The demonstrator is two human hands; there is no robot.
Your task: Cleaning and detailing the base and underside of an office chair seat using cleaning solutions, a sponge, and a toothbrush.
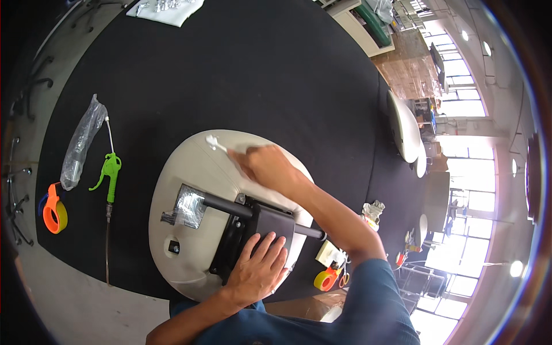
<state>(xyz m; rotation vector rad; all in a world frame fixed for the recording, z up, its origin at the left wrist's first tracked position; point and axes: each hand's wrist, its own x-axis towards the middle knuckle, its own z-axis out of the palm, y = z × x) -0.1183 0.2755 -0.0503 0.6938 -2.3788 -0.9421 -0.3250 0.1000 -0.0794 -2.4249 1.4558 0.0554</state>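
A beige padded chair seat (198,155) lies underside up in front of me, with a black metal mechanism (267,221) fixed to it. My left hand (257,270) rests on the mechanism's housing, its fingers spread and gripping nothing. Over the far part of the seat, my right hand (267,167) is closed and smeared by motion. From its fingers a small white-headed stick (214,142) points to the far left, close to the upholstery; its exact kind is unclear. Clear plastic film (190,206) wraps the end of the mechanism's black lever (224,204).
Left of the seat lie a green air blow gun (110,172) on a hose, a plastic-wrapped cylinder (83,144) and an orange tape dispenser (53,210). To the right are another tape roll (326,279) and scissors (344,280). White sheeting with metal parts (167,8) lies far off.
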